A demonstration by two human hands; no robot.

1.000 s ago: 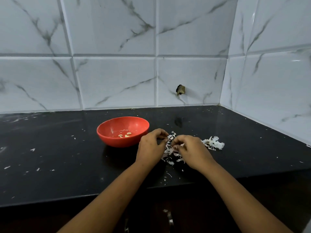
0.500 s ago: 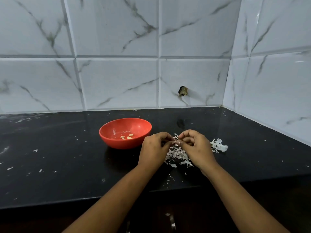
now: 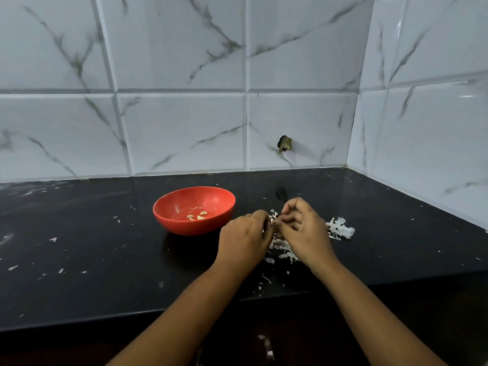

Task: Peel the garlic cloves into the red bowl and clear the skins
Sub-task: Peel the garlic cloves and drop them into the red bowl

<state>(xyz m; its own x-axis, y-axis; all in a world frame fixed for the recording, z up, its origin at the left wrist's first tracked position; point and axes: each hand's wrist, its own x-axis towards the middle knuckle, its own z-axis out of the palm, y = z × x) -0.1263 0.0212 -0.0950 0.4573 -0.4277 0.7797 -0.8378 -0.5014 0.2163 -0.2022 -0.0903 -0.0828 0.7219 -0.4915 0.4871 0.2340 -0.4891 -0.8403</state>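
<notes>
A red bowl point(image 3: 194, 211) stands on the black counter with three peeled garlic cloves point(image 3: 196, 215) in its bottom. Just right of it my left hand point(image 3: 244, 240) and my right hand point(image 3: 303, 232) meet, fingertips pinched together on a small garlic clove point(image 3: 275, 225) that is mostly hidden between them. Under and behind the hands lies a heap of white garlic skins point(image 3: 284, 250), with a further clump of skins point(image 3: 340, 229) to the right of my right hand.
The black counter point(image 3: 92, 260) is dotted with small skin flakes, also near its front edge. Marble-look tiled walls close the back and the right side, and a small dark fitting point(image 3: 284, 143) sticks out of the back wall.
Both hands have lifted slightly off the skin heap and drawn together, fingers working on the clove. The bowl and its cloves stay as they were.
</notes>
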